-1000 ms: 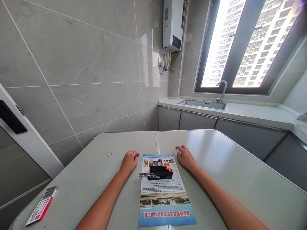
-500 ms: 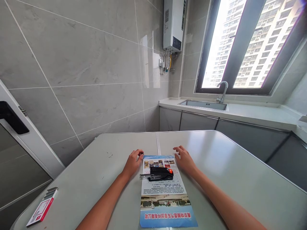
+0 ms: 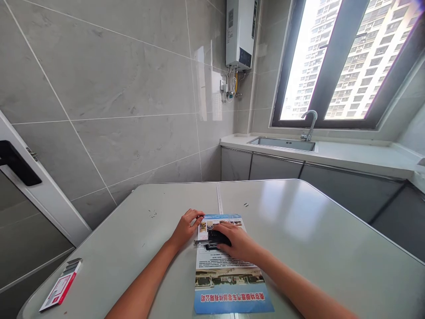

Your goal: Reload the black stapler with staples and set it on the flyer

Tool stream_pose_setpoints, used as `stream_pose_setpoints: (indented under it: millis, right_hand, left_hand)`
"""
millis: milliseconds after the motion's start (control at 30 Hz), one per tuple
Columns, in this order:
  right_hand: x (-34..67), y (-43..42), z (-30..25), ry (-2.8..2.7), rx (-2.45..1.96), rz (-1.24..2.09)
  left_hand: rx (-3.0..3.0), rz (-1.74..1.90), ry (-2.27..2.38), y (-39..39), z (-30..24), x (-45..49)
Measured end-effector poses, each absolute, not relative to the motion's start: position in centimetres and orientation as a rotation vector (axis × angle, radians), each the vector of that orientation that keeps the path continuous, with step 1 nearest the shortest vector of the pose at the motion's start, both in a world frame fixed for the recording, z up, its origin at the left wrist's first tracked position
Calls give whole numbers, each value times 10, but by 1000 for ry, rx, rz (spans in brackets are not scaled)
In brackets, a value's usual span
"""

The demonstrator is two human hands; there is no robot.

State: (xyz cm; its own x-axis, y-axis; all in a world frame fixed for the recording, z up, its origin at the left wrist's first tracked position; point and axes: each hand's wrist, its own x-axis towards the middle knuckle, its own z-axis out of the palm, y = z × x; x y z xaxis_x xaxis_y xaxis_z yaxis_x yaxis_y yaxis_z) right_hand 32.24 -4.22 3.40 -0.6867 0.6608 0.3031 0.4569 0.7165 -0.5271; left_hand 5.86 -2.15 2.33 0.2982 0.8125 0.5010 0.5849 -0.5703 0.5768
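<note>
A printed flyer [image 3: 229, 283] with blue bands and small photos lies flat on the pale grey table [image 3: 139, 248]. A black stapler [image 3: 208, 239] rests across its upper half, its metal tip pointing left. My right hand [image 3: 236, 243] lies over the stapler, fingers curled round its body. My left hand [image 3: 188, 227] sits at the flyer's top left corner, fingertips pinching or pressing the paper's edge.
A red and white staple box [image 3: 59, 288] lies near the table's front left edge. A tiny staple [image 3: 246, 204] lies on the table beyond the flyer. Behind are a tiled wall, a counter with sink [image 3: 282, 143] and tap, and a wall heater [image 3: 241, 33].
My right hand moved left from the bare table onto the stapler and closed over it. My left hand shifted right to the flyer's top left corner.
</note>
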Motion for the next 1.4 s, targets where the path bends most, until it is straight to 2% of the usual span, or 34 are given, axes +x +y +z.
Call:
stream_pose_setpoints:
  millis: [267, 600, 1400]
  right_hand:
    - [332, -26, 21, -2272, -1004, 512]
    - [333, -23, 16, -2276, -1034, 507]
    - [335, -21, 16, -2283, -1011, 528]
  left_hand:
    - [2182, 1186, 1276, -21, 23, 59]
    - [2205, 1027, 948, -27, 22, 66]
    - [2124, 979, 1125, -31, 25, 67]
